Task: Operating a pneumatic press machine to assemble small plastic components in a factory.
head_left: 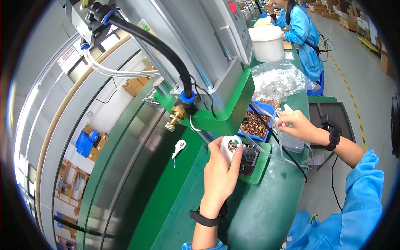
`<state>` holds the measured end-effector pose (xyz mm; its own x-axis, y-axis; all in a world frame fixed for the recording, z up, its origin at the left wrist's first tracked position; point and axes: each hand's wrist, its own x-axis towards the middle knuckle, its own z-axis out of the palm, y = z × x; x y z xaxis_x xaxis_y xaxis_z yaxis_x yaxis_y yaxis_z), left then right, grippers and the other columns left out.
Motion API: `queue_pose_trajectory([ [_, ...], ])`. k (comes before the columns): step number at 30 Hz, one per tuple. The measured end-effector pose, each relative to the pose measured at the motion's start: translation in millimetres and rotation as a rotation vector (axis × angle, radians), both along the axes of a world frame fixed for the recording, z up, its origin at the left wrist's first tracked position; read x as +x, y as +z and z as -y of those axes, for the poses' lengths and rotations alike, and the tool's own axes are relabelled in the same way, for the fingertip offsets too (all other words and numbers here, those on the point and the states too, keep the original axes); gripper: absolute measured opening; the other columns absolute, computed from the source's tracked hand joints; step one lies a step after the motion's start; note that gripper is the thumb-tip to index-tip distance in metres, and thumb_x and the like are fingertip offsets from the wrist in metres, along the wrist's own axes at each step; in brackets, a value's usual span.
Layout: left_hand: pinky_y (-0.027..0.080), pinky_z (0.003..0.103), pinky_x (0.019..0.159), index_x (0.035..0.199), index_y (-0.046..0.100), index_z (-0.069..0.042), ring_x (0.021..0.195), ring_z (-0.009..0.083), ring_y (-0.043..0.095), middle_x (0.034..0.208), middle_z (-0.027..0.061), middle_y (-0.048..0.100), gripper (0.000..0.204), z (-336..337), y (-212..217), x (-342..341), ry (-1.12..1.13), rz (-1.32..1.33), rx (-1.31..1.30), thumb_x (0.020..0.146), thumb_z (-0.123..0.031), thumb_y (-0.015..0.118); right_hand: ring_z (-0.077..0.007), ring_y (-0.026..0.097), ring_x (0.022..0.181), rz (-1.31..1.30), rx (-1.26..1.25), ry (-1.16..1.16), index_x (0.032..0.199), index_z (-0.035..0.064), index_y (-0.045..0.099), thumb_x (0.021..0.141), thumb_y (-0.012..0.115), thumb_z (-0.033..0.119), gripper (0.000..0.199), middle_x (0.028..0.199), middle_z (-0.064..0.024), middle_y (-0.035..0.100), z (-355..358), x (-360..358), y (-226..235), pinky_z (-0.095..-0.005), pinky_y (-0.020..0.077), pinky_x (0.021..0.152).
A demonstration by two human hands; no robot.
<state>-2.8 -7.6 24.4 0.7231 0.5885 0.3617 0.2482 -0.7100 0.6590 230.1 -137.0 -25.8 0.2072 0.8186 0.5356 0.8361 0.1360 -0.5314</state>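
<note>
My left hand (219, 175) is closed on a white plastic part (225, 148) with a round metal centre, gripped between thumb and fingers just below the press (225, 114). My right hand (299, 126) has its fingers pinched together beside the blue bin (271, 109) of small brass-coloured pieces (255, 125). Whatever sits between those right fingertips is too small or hidden to make out. A similar white part (180, 146) lies on the green surface to the left of my left hand.
Behind the bin rest a clear plastic bag (279, 77) and a white bucket (266, 43). Hoses and cables (275, 141) cross the bench near a grey box (293, 143). A black control panel (249, 160) stands under the press. A person in a blue smock (304, 37) works further along.
</note>
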Motion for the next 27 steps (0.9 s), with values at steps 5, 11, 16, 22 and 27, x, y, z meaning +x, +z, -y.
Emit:
queue_pose_trajectory([
  [5,0.046,0.036,0.07,0.108,0.042,-0.001,0.082,0.0321,0.06,0.093,0.0189,0.06,0.045,-0.1,-8.3,14.4,-0.021,-0.13,0.059,0.083,-0.034,0.058,-0.0194,0.055,0.064,-0.034,0.027,-0.053,0.084,0.0046,0.065,0.072,0.065,0.006,0.013,0.072,-0.0078,0.058,14.8,4.6,-5.1,-0.03,0.0419,0.055],
  [11,0.046,0.036,0.065,0.102,0.044,-0.003,0.076,0.0301,0.061,0.085,0.017,0.062,0.043,-7.7,-16.8,18.3,0.05,-0.157,0.057,0.082,-0.039,0.058,-0.0161,0.05,0.058,-0.071,0.066,-0.092,0.085,0.0047,0.065,0.073,0.065,0.006,0.012,0.07,-0.007,0.057,12.0,4.1,-12.5,-0.0283,0.0406,0.053],
  [16,0.045,0.036,0.064,0.099,0.043,-0.004,0.073,0.0303,0.062,0.078,0.017,0.062,0.046,-7.3,0.2,23.1,0.019,-0.311,-0.017,0.08,-0.043,0.059,-0.0126,0.048,0.056,-0.14,0.139,-0.119,0.083,0.0038,0.065,0.073,0.066,0.006,0.01,0.07,-0.0055,0.058,2.3,-5.5,-19.9,-0.0261,0.0383,0.052],
  [22,0.046,0.039,0.063,0.102,0.043,-0.004,0.072,0.0324,0.062,0.077,0.0166,0.063,0.048,-4.6,-15.6,23.8,0.071,-0.223,-0.051,0.079,-0.044,0.059,-0.0065,0.044,0.056,-0.41,0.221,-0.192,0.084,0.0034,0.066,0.075,0.065,0.007,0.01,0.07,-0.0031,0.058,-8.4,-9.4,-47.4,-0.0223,0.0347,0.051],
  [27,0.046,0.041,0.061,0.107,0.043,-0.003,0.07,0.034,0.061,0.076,0.016,0.063,0.052,-2.2,-20.6,21.9,0.062,-0.191,-0.125,0.079,-0.044,0.059,-0.0065,0.043,0.055,-0.356,0.181,-0.234,0.088,0.0037,0.066,0.076,0.064,0.007,0.013,0.072,-0.0033,0.059,-6.6,-8.5,-53.3,-0.022,0.0351,0.051],
])
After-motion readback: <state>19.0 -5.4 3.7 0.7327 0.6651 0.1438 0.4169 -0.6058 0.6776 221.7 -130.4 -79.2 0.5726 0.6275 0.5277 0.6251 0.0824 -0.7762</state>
